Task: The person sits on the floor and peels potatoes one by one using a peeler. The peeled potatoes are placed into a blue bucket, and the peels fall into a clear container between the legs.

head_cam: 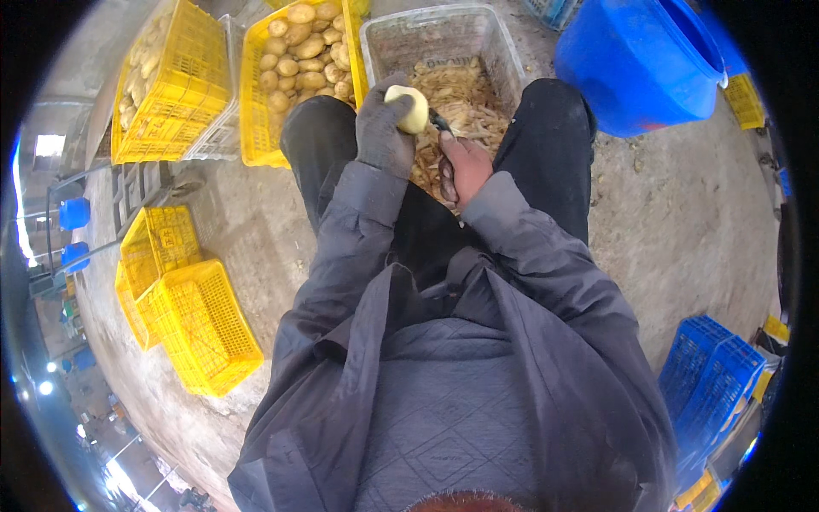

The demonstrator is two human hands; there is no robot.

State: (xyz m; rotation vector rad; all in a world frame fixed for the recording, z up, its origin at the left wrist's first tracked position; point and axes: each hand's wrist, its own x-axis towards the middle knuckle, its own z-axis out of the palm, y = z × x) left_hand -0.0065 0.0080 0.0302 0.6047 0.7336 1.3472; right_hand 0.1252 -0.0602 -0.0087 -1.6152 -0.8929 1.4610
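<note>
My left hand [382, 131], in a dark grey glove, grips a peeled pale-yellow potato [409, 110]. Bare, my right hand [466, 168] is closed around a dark-handled peeler [440, 121], whose head is close against the potato's right side; its blade is too small to make out. Both hands are between my knees, over a grey plastic crate [441, 19] that holds a heap of potato peelings [457, 86]. To the left of it, a yellow plastic crate [251, 121] is filled with unpeeled potatoes [310, 48].
At upper left a yellow crate [185, 96] holds pale potatoes. Yellow mesh crates [208, 326] lie on the concrete floor [256, 205] at left. A large blue plastic tub [633, 70] is beyond my right knee, and blue crates [710, 384] stand at lower right.
</note>
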